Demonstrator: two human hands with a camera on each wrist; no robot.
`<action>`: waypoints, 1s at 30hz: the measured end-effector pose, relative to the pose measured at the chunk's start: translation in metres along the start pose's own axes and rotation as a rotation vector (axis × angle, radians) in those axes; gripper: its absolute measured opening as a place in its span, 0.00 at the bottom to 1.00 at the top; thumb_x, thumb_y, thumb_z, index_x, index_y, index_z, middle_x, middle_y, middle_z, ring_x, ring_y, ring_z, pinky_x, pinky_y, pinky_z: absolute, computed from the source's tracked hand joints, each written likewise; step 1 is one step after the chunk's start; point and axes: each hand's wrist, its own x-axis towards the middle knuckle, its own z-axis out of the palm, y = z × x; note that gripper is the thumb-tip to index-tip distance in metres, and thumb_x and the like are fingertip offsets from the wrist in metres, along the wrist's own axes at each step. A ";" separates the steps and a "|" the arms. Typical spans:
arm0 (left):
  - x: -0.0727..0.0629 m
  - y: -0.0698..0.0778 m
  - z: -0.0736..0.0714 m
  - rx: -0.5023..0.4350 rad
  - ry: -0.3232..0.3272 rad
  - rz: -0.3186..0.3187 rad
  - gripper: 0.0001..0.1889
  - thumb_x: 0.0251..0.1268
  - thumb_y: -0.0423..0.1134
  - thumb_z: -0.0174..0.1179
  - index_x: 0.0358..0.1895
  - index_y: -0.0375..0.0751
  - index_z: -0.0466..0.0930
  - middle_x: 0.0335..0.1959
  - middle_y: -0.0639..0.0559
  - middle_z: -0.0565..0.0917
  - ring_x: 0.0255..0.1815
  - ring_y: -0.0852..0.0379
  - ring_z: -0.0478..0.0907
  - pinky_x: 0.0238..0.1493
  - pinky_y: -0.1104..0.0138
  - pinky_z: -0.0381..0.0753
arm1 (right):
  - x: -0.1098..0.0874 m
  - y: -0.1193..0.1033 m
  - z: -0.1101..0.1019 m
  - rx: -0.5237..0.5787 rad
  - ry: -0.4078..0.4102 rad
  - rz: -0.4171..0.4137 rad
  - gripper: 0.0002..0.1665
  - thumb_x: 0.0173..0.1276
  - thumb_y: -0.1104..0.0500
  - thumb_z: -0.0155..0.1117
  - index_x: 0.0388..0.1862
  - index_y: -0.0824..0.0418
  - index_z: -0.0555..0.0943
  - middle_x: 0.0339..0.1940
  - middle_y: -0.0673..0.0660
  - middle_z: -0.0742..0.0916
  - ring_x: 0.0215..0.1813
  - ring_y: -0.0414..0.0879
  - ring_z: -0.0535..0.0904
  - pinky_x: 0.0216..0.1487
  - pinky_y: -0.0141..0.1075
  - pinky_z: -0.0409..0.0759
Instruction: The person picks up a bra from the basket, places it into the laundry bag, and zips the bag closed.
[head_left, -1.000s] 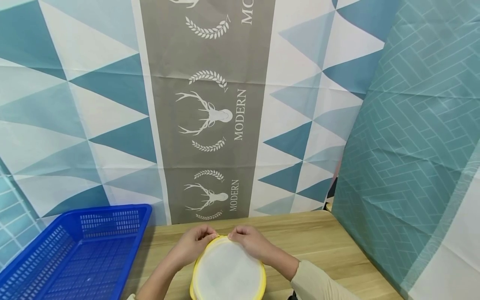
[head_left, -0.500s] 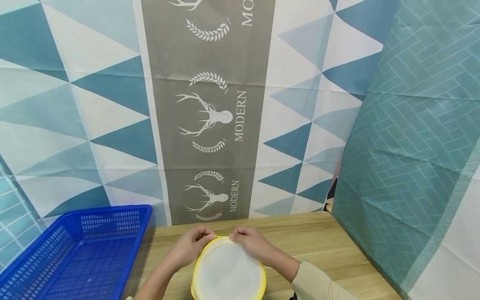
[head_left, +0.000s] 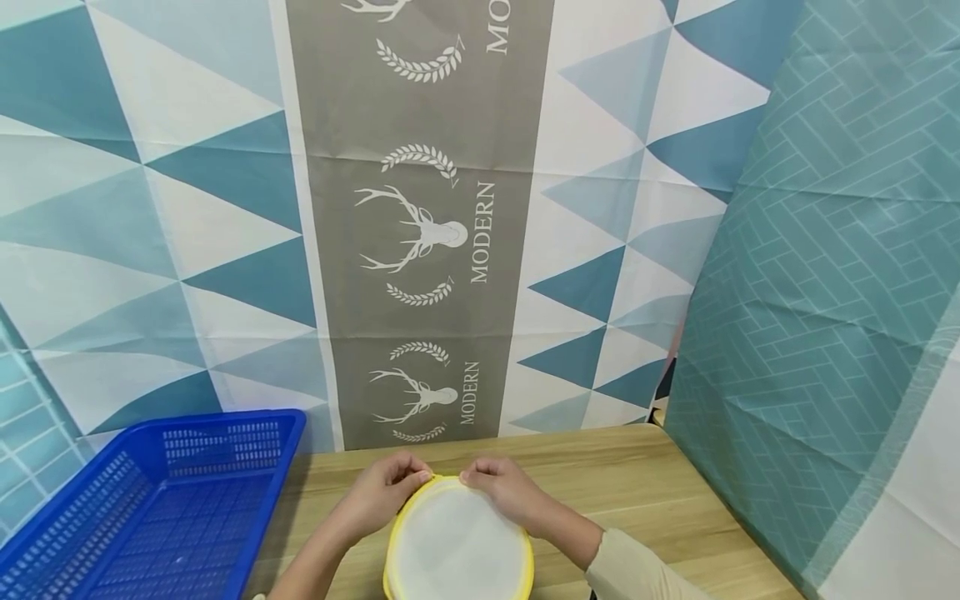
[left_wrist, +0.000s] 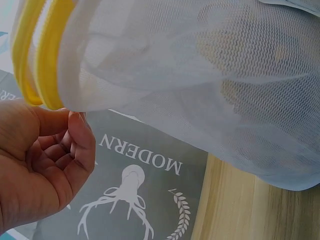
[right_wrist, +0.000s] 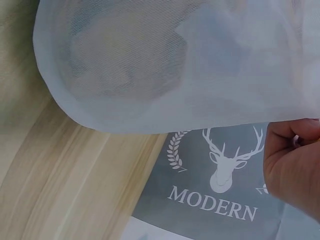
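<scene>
A round white mesh laundry bag (head_left: 461, 542) with yellow trim stands on the table at the bottom of the head view. My left hand (head_left: 384, 493) pinches its yellow edge at the upper left. On the upper right, my right hand (head_left: 510, 493) pinches the same edge between thumb and fingers. The left wrist view shows two yellow bands (left_wrist: 47, 60) around the bag's end, with the left hand (left_wrist: 47, 155) just beneath them. Through the mesh side (right_wrist: 130, 65), blurred bluish and tan shapes show; I cannot tell what they are.
A blue plastic basket (head_left: 172, 533) with perforated walls stands to the left. Patterned cloth (head_left: 420, 292) hangs behind the wooden table (head_left: 615, 467). A teal cloth (head_left: 810, 333) hangs along the right edge.
</scene>
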 end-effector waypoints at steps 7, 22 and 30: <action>0.003 -0.002 0.002 -0.015 -0.015 0.025 0.11 0.67 0.43 0.55 0.38 0.37 0.78 0.27 0.51 0.80 0.25 0.61 0.73 0.26 0.70 0.73 | -0.002 0.002 0.000 0.052 -0.032 0.018 0.18 0.71 0.57 0.51 0.39 0.73 0.77 0.28 0.48 0.79 0.23 0.36 0.74 0.23 0.27 0.74; 0.006 -0.004 0.002 -0.010 -0.059 0.068 0.11 0.67 0.44 0.55 0.37 0.39 0.79 0.27 0.52 0.80 0.25 0.63 0.73 0.27 0.71 0.73 | -0.002 0.004 0.001 0.047 -0.040 0.001 0.17 0.70 0.57 0.52 0.39 0.73 0.78 0.31 0.49 0.80 0.25 0.36 0.75 0.25 0.27 0.75; 0.006 -0.003 0.000 -0.013 -0.062 0.061 0.11 0.67 0.44 0.55 0.37 0.39 0.79 0.26 0.52 0.79 0.24 0.63 0.73 0.26 0.70 0.74 | -0.001 0.002 -0.001 0.023 -0.034 -0.001 0.18 0.71 0.56 0.51 0.38 0.72 0.78 0.30 0.49 0.80 0.24 0.36 0.74 0.24 0.28 0.74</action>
